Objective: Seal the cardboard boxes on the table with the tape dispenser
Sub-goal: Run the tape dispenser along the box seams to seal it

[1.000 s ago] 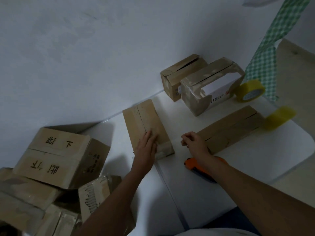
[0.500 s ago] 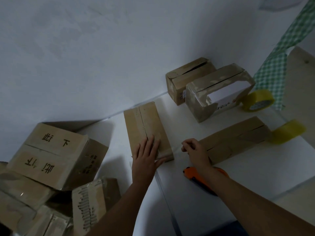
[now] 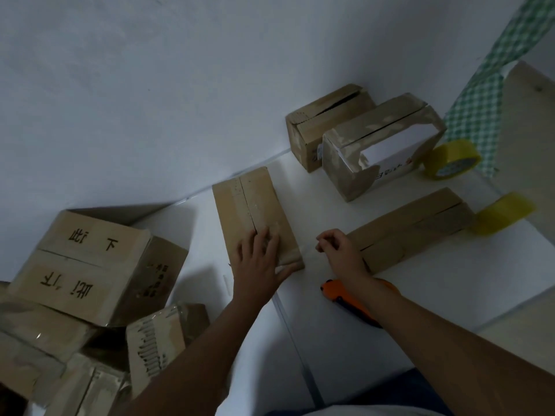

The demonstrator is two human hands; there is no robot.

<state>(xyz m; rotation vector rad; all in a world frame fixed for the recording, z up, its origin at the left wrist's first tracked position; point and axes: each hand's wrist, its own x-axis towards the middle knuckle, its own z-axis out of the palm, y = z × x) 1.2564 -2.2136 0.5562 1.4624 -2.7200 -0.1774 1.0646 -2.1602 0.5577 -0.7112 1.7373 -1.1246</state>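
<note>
White worktop (image 3: 450, 289) carries a flat box (image 3: 252, 211) under the left hand (image 3: 258, 265), fingers spread and pressing its near end. Just right, the right hand (image 3: 339, 250) pinches clear tape (image 3: 307, 249) stretched from that box; an orange dispenser (image 3: 348, 301) lies beneath its wrist.

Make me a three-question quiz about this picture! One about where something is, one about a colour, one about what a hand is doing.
1. Where is the orange tool?
A) on a box B) on the table under the right arm C) on the floor
2. What colour are the tape rolls?
A) yellow B) red C) black
3. What is the left hand doing?
A) waving B) holding a roll C) lying flat on the box

Answers: 1 B, it lies beneath the forearm. 2 A, both rolls look yellow. 3 C, its fingers spread on the lid.
</note>
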